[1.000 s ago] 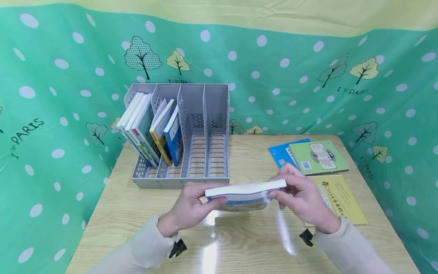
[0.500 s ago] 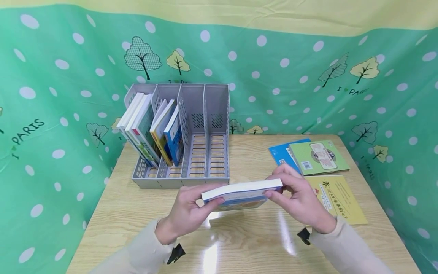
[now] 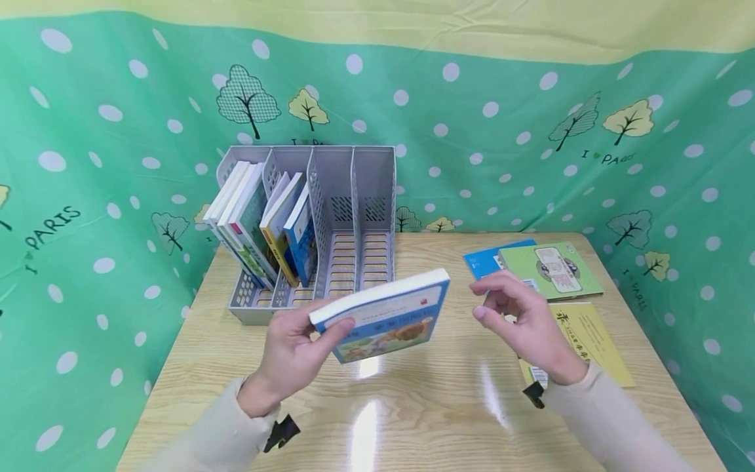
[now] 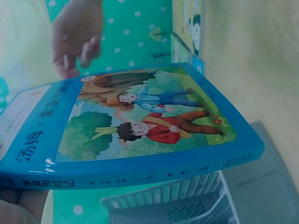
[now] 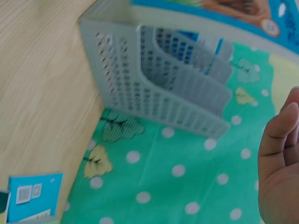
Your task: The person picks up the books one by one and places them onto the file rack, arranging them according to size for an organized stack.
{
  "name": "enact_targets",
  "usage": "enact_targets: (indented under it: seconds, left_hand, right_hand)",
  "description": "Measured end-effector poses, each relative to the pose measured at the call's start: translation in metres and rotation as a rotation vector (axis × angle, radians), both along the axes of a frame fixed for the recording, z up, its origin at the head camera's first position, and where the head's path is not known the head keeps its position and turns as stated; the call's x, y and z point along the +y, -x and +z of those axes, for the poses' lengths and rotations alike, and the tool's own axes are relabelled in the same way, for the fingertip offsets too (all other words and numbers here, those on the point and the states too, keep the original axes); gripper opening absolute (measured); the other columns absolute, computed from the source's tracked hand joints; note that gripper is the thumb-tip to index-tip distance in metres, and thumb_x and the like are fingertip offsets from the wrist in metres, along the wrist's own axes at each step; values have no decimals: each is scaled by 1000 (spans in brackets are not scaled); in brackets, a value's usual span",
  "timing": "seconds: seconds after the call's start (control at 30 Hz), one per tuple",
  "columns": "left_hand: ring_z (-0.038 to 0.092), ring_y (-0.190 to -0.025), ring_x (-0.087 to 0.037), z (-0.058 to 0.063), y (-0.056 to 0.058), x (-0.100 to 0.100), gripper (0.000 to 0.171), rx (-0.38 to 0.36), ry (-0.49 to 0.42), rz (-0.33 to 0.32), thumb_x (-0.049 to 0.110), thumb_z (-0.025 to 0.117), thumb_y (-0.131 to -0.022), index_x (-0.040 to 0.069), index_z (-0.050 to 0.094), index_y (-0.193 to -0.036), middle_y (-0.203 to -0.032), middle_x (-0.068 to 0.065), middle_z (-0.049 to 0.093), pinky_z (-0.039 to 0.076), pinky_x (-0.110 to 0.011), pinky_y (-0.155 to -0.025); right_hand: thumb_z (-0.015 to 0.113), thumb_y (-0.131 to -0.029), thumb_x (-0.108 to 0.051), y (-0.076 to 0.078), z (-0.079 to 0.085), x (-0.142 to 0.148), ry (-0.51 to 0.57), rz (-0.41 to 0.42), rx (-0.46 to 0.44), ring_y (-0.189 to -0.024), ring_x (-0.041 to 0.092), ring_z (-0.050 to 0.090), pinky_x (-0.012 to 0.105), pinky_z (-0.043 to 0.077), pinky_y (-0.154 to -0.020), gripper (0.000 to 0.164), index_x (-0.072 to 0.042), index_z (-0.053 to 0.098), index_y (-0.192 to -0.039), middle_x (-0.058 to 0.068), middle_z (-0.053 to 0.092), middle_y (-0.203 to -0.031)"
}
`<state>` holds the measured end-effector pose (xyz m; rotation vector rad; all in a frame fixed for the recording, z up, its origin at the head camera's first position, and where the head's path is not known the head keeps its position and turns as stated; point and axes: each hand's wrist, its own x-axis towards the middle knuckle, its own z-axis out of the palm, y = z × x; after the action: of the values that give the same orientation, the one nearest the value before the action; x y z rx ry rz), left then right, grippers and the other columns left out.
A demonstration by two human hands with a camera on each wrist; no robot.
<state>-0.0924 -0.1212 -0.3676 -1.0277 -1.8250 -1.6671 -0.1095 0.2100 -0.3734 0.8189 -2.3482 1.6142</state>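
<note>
A blue storybook (image 3: 389,321) with painted children on its cover (image 4: 154,112) is held in the air above the table. My left hand (image 3: 295,357) pinches it at its left end, thumb on the cover and fingers behind. To the right, apart from the book, my right hand (image 3: 525,321) hangs with loosely curled fingers and holds nothing. It hovers over the near-left part of a yellow book (image 3: 596,341). In the right wrist view that hand (image 5: 282,163) shows at the right edge, below the storybook (image 5: 233,18).
A grey file rack (image 3: 259,316) with slotted compartments stands at the back left. White-edged books (image 3: 236,216) lean in its first compartment; a yellow-spined book (image 3: 280,229) and a blue book (image 3: 302,236) lean in the second. A green book (image 3: 554,269) overlaps a blue one (image 3: 486,260) at the back right.
My right hand has let go of the storybook and is now apart from it. My left hand has moved left with the book, whose right end has swung up and shows more cover.
</note>
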Motion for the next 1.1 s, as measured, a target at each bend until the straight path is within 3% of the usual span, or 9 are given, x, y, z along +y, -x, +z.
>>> enact_targets:
  seconds: [0.13,0.23,0.4,0.53,0.7,0.97,1.1]
  left_hand:
    - [70,-89,-25,12,3,-13,35,-32,-48,15,-21,62,-76,-13,63,-110,-103,-23,69,59,-34,-66]
    - [70,-91,-25,20,5,-23,33,-55,-80,51,-24,60,-77,-15,63,-108,-104,-20,69,58,-34,-69]
    - [70,-91,-22,26,9,-41,29,-116,-122,168,-22,59,-80,-16,63,-108,-103,-16,70,57,-29,-72]
    - [70,-89,-18,28,12,-53,26,-179,-107,303,-16,60,-84,-12,65,-109,-103,-11,71,57,-25,-70]
    - [70,-86,-15,29,19,-67,23,-207,-49,465,-6,64,-87,-5,69,-109,-103,-12,71,56,-19,-61]
    - [69,-94,-16,28,31,-79,24,-252,-100,563,3,65,-89,0,68,-114,-109,-13,69,56,-22,-75]
    - [69,-93,-13,25,34,-81,26,-282,-103,605,6,65,-90,1,68,-115,-111,-11,69,56,-22,-74]
  right_hand:
    - [62,-87,8,8,-6,13,-3,-69,-36,-70,16,54,23,50,-57,32,-3,61,-117,5,56,-96]
    - [63,-89,3,14,-11,24,-29,-136,-62,-69,15,56,22,51,-59,30,-5,61,-118,4,57,-99]
    - [61,-92,0,24,-18,41,-27,-212,-73,-67,18,58,21,53,-60,26,-3,61,-118,6,58,-101]
    - [58,-95,-7,31,-23,55,-20,-289,-101,-67,19,58,20,53,-63,22,-2,61,-116,7,56,-92]
    - [57,-97,-13,40,-32,72,-50,-389,-141,-69,16,58,19,52,-66,22,-3,61,-117,0,55,-96]
    - [55,-97,-34,49,-49,99,-149,-535,-249,-75,13,58,17,52,-68,34,-11,59,-122,2,56,-102]
    - [54,-97,-37,50,-57,113,-184,-574,-269,-80,14,59,14,52,-67,38,-8,58,-122,1,55,-111]
